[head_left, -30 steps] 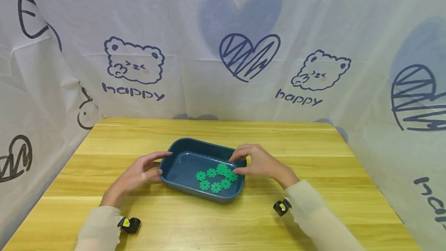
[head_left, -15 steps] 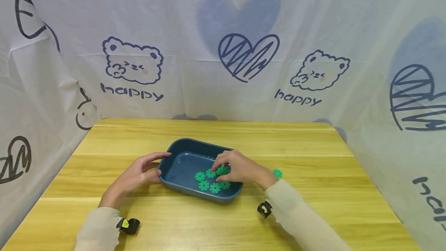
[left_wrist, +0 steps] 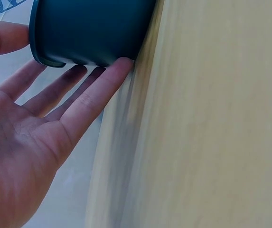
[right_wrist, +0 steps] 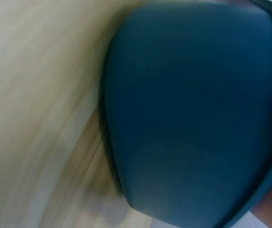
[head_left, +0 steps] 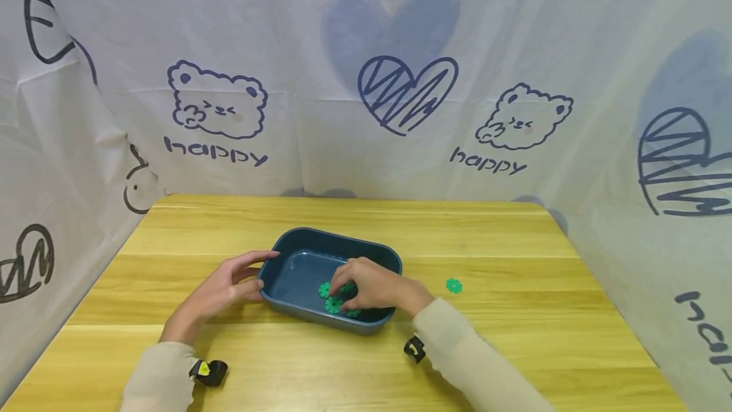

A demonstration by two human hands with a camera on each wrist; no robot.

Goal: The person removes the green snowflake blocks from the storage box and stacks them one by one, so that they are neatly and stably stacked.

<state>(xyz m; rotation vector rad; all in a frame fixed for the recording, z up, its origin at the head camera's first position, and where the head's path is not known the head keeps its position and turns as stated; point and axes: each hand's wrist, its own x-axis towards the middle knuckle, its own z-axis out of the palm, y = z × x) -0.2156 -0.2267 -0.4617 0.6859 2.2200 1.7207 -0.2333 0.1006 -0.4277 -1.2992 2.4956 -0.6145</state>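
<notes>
A dark blue rectangular tray [head_left: 303,311] stands on the table, and several small green notched discs [head_left: 333,305] lie in its right half. My left hand [head_left: 220,288] is at the tray's left end. In the left wrist view its fingers [left_wrist: 90,97] stretch out to touch the tray's outer wall [left_wrist: 93,31]. My right hand [head_left: 374,285] reaches over the right rim into the tray. Its fingers bend down above the discs, thumb and forefinger tips apart, and hide some discs. The right wrist view shows mostly the blurred outside of the tray [right_wrist: 192,114].
One loose green notched disc [head_left: 454,285] lies on the wooden table [head_left: 486,240], right of the tray. A white cloth [head_left: 320,157] with blue drawings hangs behind the table and at both sides. Black straps [head_left: 210,373] with devices sit at both wrists.
My right hand has moved left and deeper over the discs. A green disc now lies on the table right of the tray, unseen one second ago. The left hand has stayed put.
</notes>
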